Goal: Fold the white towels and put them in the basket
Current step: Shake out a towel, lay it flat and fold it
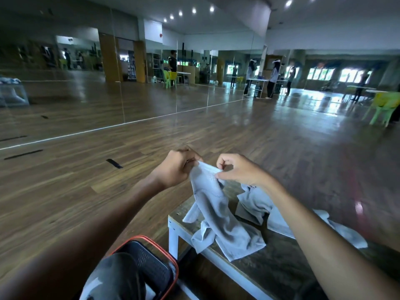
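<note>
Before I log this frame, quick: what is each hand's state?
Left hand: closed, pinching the white towel by its top edge.
Right hand: closed, pinching the same top edge.

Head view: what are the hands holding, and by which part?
A white towel, pinched along its top edge: left hand at the corner, right hand beside it.

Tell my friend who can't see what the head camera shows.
The left hand and right hand pinch the top edge of a white towel that drapes onto a low table. More towels lie crumpled there; a black basket stands beside it.
</note>
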`<state>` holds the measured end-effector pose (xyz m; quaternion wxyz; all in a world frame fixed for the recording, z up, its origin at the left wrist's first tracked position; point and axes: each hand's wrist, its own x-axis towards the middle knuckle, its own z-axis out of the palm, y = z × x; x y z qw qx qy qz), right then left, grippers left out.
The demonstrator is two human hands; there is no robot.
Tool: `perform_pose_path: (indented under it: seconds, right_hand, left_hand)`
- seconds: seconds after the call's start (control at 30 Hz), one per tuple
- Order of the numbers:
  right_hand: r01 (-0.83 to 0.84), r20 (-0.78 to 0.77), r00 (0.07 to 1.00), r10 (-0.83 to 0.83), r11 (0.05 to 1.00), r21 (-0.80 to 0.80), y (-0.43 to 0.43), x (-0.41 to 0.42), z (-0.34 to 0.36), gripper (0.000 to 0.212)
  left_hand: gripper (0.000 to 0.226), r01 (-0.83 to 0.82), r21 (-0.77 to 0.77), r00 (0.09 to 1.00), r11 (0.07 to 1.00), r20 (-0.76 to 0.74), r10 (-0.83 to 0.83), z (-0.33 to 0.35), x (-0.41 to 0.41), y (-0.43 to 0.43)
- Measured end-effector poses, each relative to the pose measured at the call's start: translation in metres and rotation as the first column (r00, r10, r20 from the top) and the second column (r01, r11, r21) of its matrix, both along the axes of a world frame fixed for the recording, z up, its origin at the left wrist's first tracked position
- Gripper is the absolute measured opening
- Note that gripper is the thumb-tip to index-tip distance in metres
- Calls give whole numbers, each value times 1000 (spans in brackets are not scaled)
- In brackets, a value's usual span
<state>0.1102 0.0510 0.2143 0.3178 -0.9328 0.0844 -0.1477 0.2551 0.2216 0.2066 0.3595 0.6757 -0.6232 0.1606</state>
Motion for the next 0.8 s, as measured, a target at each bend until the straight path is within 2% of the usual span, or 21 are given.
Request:
perform_pose_path:
  seconds: [0.17,0.27,0.33,0.53,0.63,0.8]
  right_hand:
    - [18,-96,995,-39,977,-215,-18,-22,32,23]
    - [64,-172,974,-150,903,-425,-29,-41,45,21]
    - [65,-226,953,-202,866,-496,-35,-58,51,22]
    - [152,-264,896,-358,804,-574,-44,-121,63,21]
    - [248,-202,889,-411,802,-543,-50,-151,71,23]
    - [354,-112,849,-517,713,-605,-58,-199,86,12]
  left_hand:
    - [16,47,0,998,999,53,-47,24,-6,-13]
    - [18,72,26,996,997,56,-74,36,-13,-24]
    - [15,104,31,992,994,66,-106,45,-21,-34]
    - [20,203,28,977,979,58,-204,64,-54,-55]
    - [20,256,26,963,966,76,-257,70,-68,-67]
    - [24,299,49,951,953,71,-302,84,-89,-89]
